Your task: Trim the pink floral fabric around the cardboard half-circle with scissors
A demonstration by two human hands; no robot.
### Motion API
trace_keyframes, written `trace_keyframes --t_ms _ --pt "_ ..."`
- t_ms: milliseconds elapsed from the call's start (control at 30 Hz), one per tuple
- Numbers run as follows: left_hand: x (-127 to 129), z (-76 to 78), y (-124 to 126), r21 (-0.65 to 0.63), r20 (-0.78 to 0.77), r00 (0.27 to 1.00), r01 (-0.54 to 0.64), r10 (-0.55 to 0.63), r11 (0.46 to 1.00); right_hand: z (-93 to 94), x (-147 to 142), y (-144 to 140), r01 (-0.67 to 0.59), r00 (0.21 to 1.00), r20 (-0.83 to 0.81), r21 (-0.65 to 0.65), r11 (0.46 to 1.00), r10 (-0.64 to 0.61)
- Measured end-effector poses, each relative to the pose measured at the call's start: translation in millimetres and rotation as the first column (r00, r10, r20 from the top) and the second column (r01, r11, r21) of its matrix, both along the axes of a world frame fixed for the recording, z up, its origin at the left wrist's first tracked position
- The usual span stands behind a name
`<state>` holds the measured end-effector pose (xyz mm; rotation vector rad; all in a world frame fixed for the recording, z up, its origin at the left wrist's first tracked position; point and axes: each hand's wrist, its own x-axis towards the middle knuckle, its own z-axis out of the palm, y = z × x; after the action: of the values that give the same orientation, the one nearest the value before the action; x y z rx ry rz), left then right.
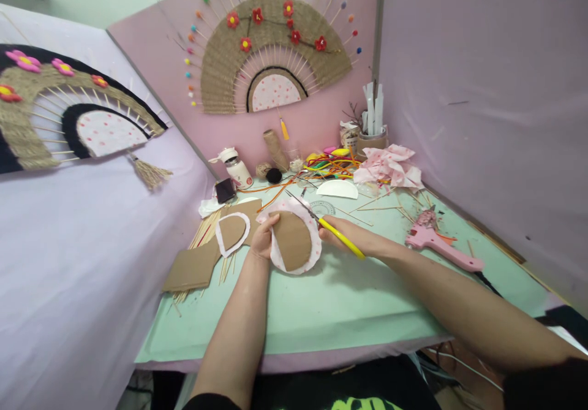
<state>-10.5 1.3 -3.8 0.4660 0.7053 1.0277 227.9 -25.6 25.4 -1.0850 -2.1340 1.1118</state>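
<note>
My left hand (261,238) grips the left edge of a brown cardboard half-round (293,240) that lies on white fabric with pink dots (312,257). The fabric sticks out around the cardboard's rim. My right hand (337,233) holds yellow-handled scissors (321,219), whose blades point up and left over the fabric's top edge. Both hands hover just above the pale green table (321,312).
Left of my hands lie cardboard pieces (193,268), a fabric-rimmed half-round (232,232) and several thin bamboo sticks (206,229). A pink glue gun (436,244) lies at the right. Twine spools, a bottle, coloured cords and dotted fabric (390,165) crowd the back. Woven fans (271,54) hang on the walls.
</note>
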Motion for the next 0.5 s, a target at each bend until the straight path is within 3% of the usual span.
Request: trace_keyframes --t_ms 167,333,500 --pt "2.7 3.9 -1.3 -0.039 -0.002 1.0 -0.026 0.026 0.999 -3.4 -0.2 1.9 0.034 0.999 -0.03 0.042 0.999 -0.033" --pt "4.8 7.3 -2.5 -0.065 0.001 0.999 -0.037 0.037 0.997 -4.1 -0.1 1.6 0.07 0.996 -0.056 0.003 0.998 -0.07" --pt "4.1 5.3 -2.0 -0.018 -0.001 1.0 -0.008 0.008 1.0 -0.1 -0.2 -0.7 0.081 0.994 -0.066 -0.025 0.996 -0.083"
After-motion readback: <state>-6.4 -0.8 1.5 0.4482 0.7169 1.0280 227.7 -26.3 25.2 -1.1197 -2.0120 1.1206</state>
